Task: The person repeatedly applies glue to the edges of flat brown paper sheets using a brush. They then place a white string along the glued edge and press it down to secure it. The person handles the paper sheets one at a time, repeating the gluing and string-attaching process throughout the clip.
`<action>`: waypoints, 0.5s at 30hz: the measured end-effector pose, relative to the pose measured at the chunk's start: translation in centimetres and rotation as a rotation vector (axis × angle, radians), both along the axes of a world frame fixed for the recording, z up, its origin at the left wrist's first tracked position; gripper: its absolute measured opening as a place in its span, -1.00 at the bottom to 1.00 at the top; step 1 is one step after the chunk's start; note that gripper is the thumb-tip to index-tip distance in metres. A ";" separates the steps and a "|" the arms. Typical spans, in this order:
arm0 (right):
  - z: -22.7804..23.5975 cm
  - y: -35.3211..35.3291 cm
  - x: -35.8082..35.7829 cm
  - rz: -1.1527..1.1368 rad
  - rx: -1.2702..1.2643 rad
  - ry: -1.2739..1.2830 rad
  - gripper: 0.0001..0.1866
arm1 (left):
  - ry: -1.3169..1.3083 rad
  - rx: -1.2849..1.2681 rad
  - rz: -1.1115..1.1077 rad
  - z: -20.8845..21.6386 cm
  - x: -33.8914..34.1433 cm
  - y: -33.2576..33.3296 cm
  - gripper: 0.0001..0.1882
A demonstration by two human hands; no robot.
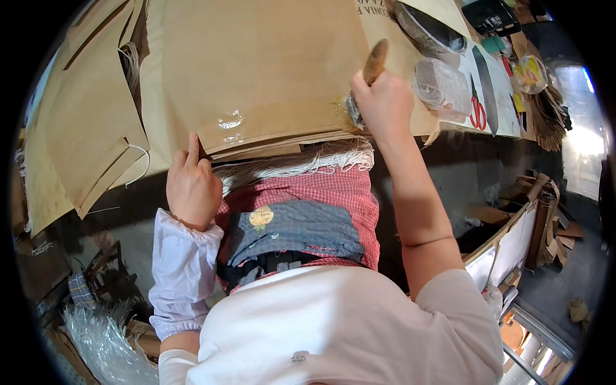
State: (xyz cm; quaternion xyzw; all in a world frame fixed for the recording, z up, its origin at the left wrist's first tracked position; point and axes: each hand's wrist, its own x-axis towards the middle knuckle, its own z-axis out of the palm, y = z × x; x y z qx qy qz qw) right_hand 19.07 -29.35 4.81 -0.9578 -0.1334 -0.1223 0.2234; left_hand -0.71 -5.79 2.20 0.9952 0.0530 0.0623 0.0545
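Note:
My right hand (385,102) is wrapped round a wooden-handled brush (375,59), its bristles low against the right part of a large brown paper sheet (263,70). Wet, shiny patches glisten on the sheet near its front edge. At that sheet's near left corner, my left hand (192,189) rests with the index finger stretched out, its tip touching the paper; the other fingers are partly bent and the thumb is not clear. More paper layers show under the front edge. A bundle of white cords (327,160) lies just below that edge, across my lap.
Brown paper bags (96,122) with white cord handles lie at the left. Toward the right are a dark-filled basin (433,29), a plastic-wrapped block (443,88), red-handled scissors (478,112) and a long blade (486,90). Clear plastic strips (109,346) lie lower left.

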 end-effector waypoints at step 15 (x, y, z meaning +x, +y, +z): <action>0.3 -16.2 6.2 0.127 -0.317 -0.256 -0.74 | -0.031 -1.069 0.015 2.6 -3.5 1.5 -0.92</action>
